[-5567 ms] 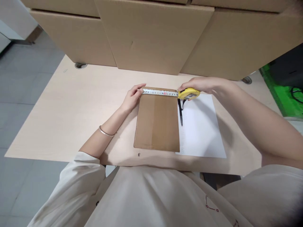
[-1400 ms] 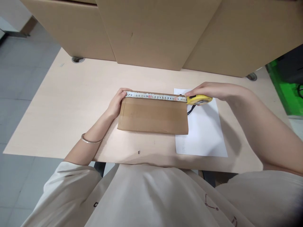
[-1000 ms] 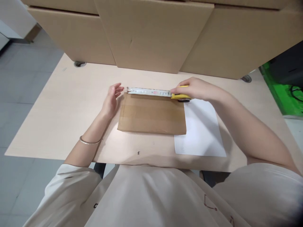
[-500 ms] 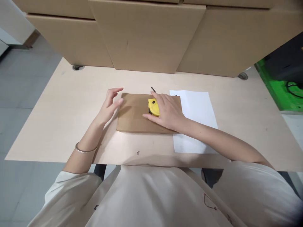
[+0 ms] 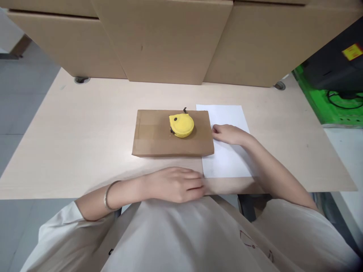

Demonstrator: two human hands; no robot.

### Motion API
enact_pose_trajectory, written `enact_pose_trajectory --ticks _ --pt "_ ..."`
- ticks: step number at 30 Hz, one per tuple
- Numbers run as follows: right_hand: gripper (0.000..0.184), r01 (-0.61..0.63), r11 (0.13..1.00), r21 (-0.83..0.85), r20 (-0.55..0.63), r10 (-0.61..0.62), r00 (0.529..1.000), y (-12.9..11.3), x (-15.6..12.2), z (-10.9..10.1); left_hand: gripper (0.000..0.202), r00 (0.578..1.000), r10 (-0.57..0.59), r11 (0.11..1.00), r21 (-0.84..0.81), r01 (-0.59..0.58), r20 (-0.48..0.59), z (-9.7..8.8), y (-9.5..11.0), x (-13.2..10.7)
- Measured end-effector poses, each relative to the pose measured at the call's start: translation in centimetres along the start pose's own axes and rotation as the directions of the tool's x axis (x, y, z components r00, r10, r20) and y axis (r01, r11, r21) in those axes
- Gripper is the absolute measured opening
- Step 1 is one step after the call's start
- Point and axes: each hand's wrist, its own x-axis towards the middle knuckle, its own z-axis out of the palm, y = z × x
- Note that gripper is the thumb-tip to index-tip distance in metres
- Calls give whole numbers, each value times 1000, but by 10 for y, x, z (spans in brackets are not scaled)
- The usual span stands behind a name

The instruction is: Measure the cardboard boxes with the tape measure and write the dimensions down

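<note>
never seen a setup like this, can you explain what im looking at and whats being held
There is no machine here: these are a person's own bare hands. Every picture comes from one camera worn on the head, looking forward and down.

On the pale table lies a small cardboard box, with a yellow tape measure resting on top. A white sheet of paper lies to the right, partly hidden by the box. Large cardboard panels stand behind.

The left hand, with a bracelet on its wrist, is by the near table edge. The right hand is over the paper, fingers curled. Whether either holds anything is hidden.
</note>
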Motion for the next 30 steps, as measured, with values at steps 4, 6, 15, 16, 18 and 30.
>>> enact_pose_trajectory --ticks 4,6,15,16,18,30 --pt "28 -37 997 74 12 36 999 -3 9 2 36 981 -47 997 -44 56 189 46 4 18" --pt "31 -23 981 194 7 22 1000 3 10 -2 47 957 -83 993 -56 102 279 62 1 23" --pt "41 187 418 889 -206 1 979 39 1 31 68 853 -177 954 -127 270 491 82 -11 26" --pt "45 219 379 899 -240 10 971 39 1 38 66 855 -175 954 -130 269 488 83 -12 26" --pt "49 254 362 897 -284 30 958 38 0 49 63 860 -171 956 -129 263 481 83 -14 25" --pt "29 201 570 796 -305 91 948 45 -4 55 58 935 -122 986 -69 153 334 94 -22 17"
